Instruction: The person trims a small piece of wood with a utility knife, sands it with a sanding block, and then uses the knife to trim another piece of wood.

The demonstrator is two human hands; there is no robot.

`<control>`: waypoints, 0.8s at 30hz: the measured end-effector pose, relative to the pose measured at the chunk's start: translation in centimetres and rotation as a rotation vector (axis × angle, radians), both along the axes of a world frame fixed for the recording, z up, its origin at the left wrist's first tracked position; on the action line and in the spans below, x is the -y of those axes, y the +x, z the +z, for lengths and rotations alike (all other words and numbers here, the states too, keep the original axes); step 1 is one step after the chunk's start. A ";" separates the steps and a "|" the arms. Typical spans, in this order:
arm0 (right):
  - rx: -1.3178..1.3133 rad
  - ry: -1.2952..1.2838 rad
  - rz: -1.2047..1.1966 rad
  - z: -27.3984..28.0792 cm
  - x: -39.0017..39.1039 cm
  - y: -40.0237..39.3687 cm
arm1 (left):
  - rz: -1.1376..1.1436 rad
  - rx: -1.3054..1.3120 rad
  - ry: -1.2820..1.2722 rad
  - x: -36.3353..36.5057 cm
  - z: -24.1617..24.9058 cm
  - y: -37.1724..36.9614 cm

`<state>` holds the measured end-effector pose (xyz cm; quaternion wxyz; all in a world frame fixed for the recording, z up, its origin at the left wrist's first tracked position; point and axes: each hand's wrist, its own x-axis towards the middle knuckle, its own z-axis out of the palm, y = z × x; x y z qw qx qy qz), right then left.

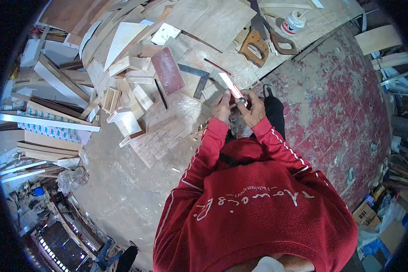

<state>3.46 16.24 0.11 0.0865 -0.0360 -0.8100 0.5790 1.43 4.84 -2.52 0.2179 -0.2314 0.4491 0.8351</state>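
Both of my hands meet in front of me at the near right edge of the low work board (177, 118). Between them is a slim red-and-white tool, which looks like a utility knife (232, 87), its pale end pointing away up and left. The fingers of my left hand (222, 107) are closed at its left side. My right hand (254, 110) grips its near end, where a dark knob shows. Just left of my hands lies a try square (201, 85). A thin red-and-black stick (217, 66) rests beyond them.
Two handsaws (256, 46) with wooden handles lie beyond my hands, near a white glue jar (293, 24). Wood offcuts (131, 65), a dark red rectangular piece (168, 71) and a thin black rod (161, 94) cover the left side. Stacked boards (54, 122) stand farther left.
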 end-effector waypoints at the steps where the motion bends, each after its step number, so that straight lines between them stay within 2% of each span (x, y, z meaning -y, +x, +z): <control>1: -0.019 0.039 0.024 -0.1 -0.2 0.1 | 0.082 -0.014 -0.060 -0.1 2.3 -0.3; 2: -0.016 0.039 0.025 -0.2 -0.2 0.2 | 0.166 -0.030 -0.120 0.1 3.6 -0.5; 7: 0.000 -0.060 0.070 0.3 -0.2 0.6 | 0.160 -0.099 -0.118 1.9 1.1 -2.3; 9: 0.035 -0.073 0.086 0.2 -0.2 0.7 | -0.013 -0.157 -0.296 2.5 0.7 -3.0; 10: 0.067 -0.086 0.100 0.2 -0.3 0.7 | -0.013 -0.156 -0.295 2.7 0.8 -3.2; 13: 0.072 -0.079 0.089 -0.5 -0.6 1.1 | 0.051 -0.110 -0.293 3.0 0.9 -3.6; 15: 0.054 -0.050 0.092 -1.0 -1.1 1.4 | 0.254 -0.240 -0.246 3.6 -0.1 -4.5; 16: 0.035 -0.022 0.097 -1.2 -1.3 1.5 | 0.238 -0.314 -0.357 4.6 -1.0 -5.4; 19: 0.145 -0.062 0.069 -1.8 -1.9 1.9 | 0.345 -0.238 -0.475 5.9 -2.6 -6.3; 21: 0.199 -0.079 0.066 -2.7 -2.1 1.9 | 0.304 -0.247 -0.457 7.2 -3.1 -6.0; 23: 0.251 -0.094 0.062 -5.0 -2.3 1.6 | 0.151 -0.276 -0.632 7.8 -3.3 -5.0; 24: 0.268 -0.075 -0.010 -7.4 -2.3 1.5 | 0.151 -0.277 -0.634 7.8 -3.7 -4.0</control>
